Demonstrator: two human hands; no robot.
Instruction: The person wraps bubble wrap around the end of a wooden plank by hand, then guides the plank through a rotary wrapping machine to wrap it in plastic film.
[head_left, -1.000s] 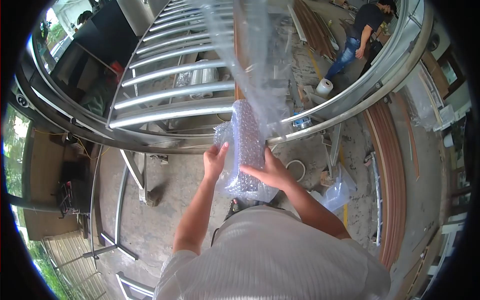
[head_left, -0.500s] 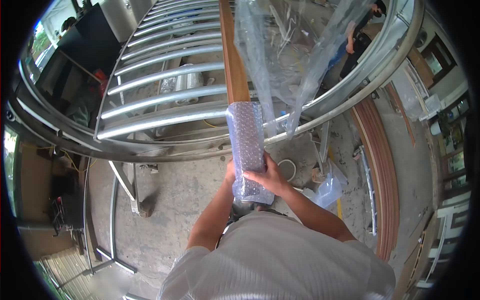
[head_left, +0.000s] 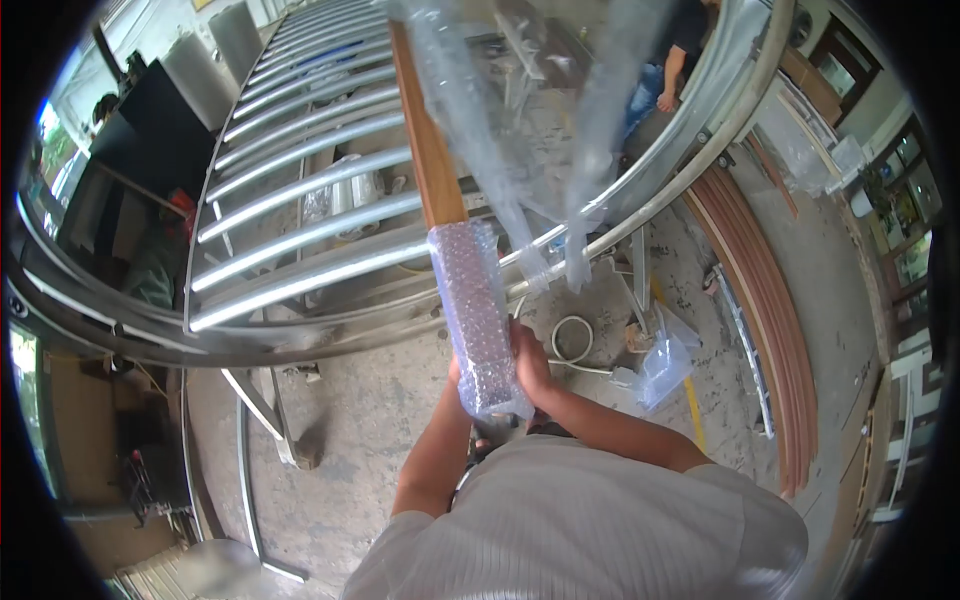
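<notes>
A long wooden board [head_left: 430,150] points away from me, its near end wrapped in bubble wrap [head_left: 475,320]. My right hand [head_left: 531,362] grips the wrapped end from the right side. On the opposite side, my left hand [head_left: 457,372] is closed against the wrap, most of its fingers hidden behind it. The far part of the board lies over the metal rollers [head_left: 310,285]. Clear plastic film [head_left: 460,110] hangs in strips just right of the board.
A curved metal rail [head_left: 640,225] runs in front of the rollers. Beyond it, a co-worker's hand [head_left: 668,101] shows at upper right. Long brown boards [head_left: 755,300] are stacked on the floor at right. A coiled hose [head_left: 572,340] and crumpled plastic [head_left: 665,365] lie near my right arm.
My view has turned, so the rollers and rail appear further left. The board now slants more to the left. My right thumb has left the top of the wrap; both hands keep their hold.
</notes>
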